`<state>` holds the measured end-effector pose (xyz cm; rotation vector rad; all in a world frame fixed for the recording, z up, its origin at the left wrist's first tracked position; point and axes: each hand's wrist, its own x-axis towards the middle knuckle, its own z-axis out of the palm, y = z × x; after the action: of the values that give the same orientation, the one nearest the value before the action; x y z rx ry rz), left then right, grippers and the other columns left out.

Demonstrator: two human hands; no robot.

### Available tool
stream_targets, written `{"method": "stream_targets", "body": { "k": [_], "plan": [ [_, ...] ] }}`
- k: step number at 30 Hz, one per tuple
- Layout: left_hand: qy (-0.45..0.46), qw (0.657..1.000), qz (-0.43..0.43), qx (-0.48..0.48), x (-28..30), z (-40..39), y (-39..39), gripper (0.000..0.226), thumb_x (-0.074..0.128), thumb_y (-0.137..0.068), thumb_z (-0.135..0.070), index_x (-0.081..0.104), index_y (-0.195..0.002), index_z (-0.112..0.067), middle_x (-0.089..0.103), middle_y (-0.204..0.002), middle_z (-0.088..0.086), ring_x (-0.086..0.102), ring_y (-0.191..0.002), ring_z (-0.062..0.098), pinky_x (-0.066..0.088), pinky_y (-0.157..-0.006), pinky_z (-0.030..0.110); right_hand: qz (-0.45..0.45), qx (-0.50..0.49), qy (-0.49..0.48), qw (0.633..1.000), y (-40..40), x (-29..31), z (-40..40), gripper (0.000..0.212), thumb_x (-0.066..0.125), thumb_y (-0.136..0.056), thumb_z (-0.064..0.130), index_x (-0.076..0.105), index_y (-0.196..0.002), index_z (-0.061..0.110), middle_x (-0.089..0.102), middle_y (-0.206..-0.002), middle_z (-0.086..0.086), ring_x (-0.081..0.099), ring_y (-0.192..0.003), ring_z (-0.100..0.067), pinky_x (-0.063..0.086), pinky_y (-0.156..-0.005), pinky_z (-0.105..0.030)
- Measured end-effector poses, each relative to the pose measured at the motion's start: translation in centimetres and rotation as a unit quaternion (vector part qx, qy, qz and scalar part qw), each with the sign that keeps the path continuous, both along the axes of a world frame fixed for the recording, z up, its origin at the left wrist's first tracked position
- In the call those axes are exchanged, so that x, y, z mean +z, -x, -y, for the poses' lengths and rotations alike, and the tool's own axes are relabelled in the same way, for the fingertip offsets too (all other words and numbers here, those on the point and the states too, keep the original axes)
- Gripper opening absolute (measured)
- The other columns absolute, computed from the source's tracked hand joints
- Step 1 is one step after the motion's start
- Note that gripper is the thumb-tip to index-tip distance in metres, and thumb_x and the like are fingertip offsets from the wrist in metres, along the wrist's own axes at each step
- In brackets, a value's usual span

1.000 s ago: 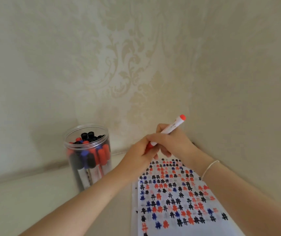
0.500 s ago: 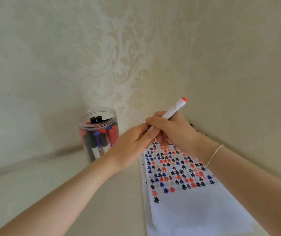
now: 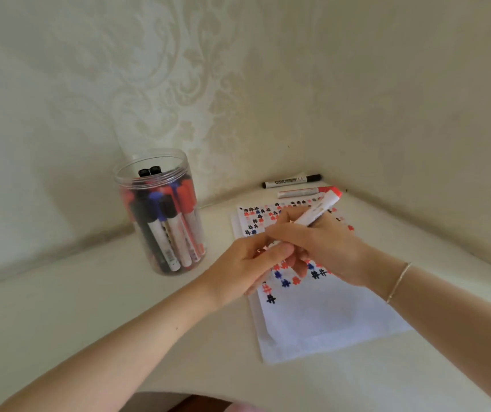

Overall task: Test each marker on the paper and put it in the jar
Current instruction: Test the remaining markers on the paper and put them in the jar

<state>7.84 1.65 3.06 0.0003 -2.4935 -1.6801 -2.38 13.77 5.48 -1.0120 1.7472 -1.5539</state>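
Since a second ago, both hands sit lower over the white paper sheet (image 3: 321,316) of coloured hash marks. Right hand (image 3: 324,245) grips the white red-ended marker (image 3: 317,212); left hand (image 3: 247,263) pinches its lower end. Clear plastic jar (image 3: 161,212) of markers stands to the left on the cream counter (image 3: 89,292).

A red-ended white marker (image 3: 315,214) slants over the paper (image 3: 312,316), its red rear end raised toward the corner and its lower end hidden between the two hands. The paper, a white sheet, lies flat to the right of the jar (image 3: 161,212), its far half covered with red, blue and black hash marks. The jar is clear plastic, upright and open-topped, packed with red, blue and black markers (caps up). Behind the paper lie a black marker (image 3: 293,181) and a red marker (image 3: 305,191), side by side.
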Motion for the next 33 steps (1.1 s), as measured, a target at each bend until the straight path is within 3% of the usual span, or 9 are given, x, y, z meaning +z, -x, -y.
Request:
{"method": "stream_targets", "body": {
  "k": [2,5,11,14,17,19,23,30,33],
  "plan": [
    [0.078,0.996,0.003,0.032,-0.8,1.3,0.7,0.041,0.053,-0.083,-0.065,0.053,-0.083,-0.024,0.038,-0.048,-0.014,0.031,-0.045,0.007,0.028,-0.049,0.02,0.01,-0.091,0.041,0.995,0.2,-0.7,0.0,0.026,0.063,-0.089,0.014,0.051,-0.067,0.006,0.052,-0.048,-0.007,0.044,-0.039,-0.019,0.037,-0.04,-0.025],
    [0.2,0.977,-0.02,0.074,-2.3,3.1,1.4,0.049,0.037,-0.08,-0.076,0.049,-0.077,-0.028,0.045,-0.06,-0.005,0.04,-0.058,0.012,0.034,-0.06,0.03,0.042,-0.196,0.079,0.976,0.7,-1.9,-0.1,0.024,0.063,-0.089,0.016,0.05,-0.07,0.008,0.052,-0.05,-0.004,0.043,-0.04,-0.018,0.035,-0.041,-0.026],
    [0.355,0.928,-0.043,0.105,-4.7,4.4,2.1,0.022,0.045,-0.097,-0.034,0.053,-0.082,-0.019,0.051,-0.059,-0.006,0.047,-0.053,0.011,0.038,-0.054,0.031,0.129,-0.204,0.08,0.967,-0.3,-4.9,1.1,0.014,0.069,-0.085,0.009,0.057,-0.078,0.007,0.064,-0.076,-0.013,0.062,-0.061,-0.02,0.055,-0.064,-0.032],
    [0.381,0.918,-0.038,0.104,-5.0,4.5,2.2,0.022,0.049,-0.094,-0.037,0.053,-0.08,-0.02,0.048,-0.056,-0.007,0.046,-0.053,0.007,0.036,-0.053,0.03,0.056,-0.235,0.048,0.969,-1.1,-6.3,1.7,0.021,0.072,-0.08,0.01,0.054,-0.07,0.009,0.062,-0.058,-0.006,0.057,-0.05,-0.016,0.048,-0.052,-0.029],
    [0.423,0.902,-0.011,0.088,-5.1,4.4,2.3,0.026,0.051,-0.089,-0.051,0.045,-0.076,-0.03,0.049,-0.059,-0.01,0.047,-0.055,0.003,0.039,-0.056,0.029,0.003,-0.271,0.049,0.961,-1.4,-6.7,1.5,0.018,0.062,-0.08,-0.002,0.051,-0.066,0.001,0.055,-0.049,-0.016,0.044,-0.036,-0.015,0.035,-0.038,-0.02],
    [0.428,0.899,-0.003,0.088,-5.1,4.4,2.3,0.027,0.051,-0.086,-0.056,0.043,-0.076,-0.031,0.051,-0.061,-0.011,0.048,-0.057,0.003,0.04,-0.057,0.028,-0.025,-0.289,0.028,0.956,-1.4,-6.8,1.4,0.019,0.057,-0.075,-0.004,0.048,-0.06,0.001,0.052,-0.051,-0.024,0.04,-0.038,-0.018,0.031,-0.039,-0.019],
    [0.44,0.892,-0.019,0.096,-5.4,4.5,2.2,0.028,0.047,-0.084,-0.059,0.043,-0.08,-0.032,0.05,-0.06,-0.011,0.046,-0.055,0.002,0.034,-0.053,0.026,-0.084,-0.306,-0.018,0.948,-1.4,-7.2,1.7,0.035,0.057,-0.074,-0.003,0.037,-0.05,0.012,0.046,-0.039,-0.003,0.037,-0.036,-0.013,0.031,-0.038,-0.017],
    [0.457,0.88,-0.05,0.118,-5.8,4.2,1.9,0.03,0.042,-0.083,-0.058,0.045,-0.081,-0.028,0.049,-0.058,-0.008,0.042,-0.052,0.003,0.026,-0.048,0.024,-0.129,-0.299,-0.05,0.944,-1.7,-7.2,1.9,0.022,0.062,-0.072,0.001,0.046,-0.057,-0.001,0.052,-0.056,-0.028,0.041,-0.045,-0.019,0.034,-0.04,-0.021],
    [0.459,0.878,-0.049,0.126,-5.8,4.2,1.9,0.03,0.043,-0.083,-0.057,0.043,-0.078,-0.027,0.046,-0.056,-0.008,0.04,-0.052,0.003,0.025,-0.049,0.024,-0.142,-0.294,-0.054,0.944,-1.9,-7.2,1.9,0.022,0.062,-0.072,0.0,0.046,-0.058,-0.003,0.051,-0.043,-0.015,0.039,-0.037,-0.009,0.032,-0.036,-0.015]
  ]
}}
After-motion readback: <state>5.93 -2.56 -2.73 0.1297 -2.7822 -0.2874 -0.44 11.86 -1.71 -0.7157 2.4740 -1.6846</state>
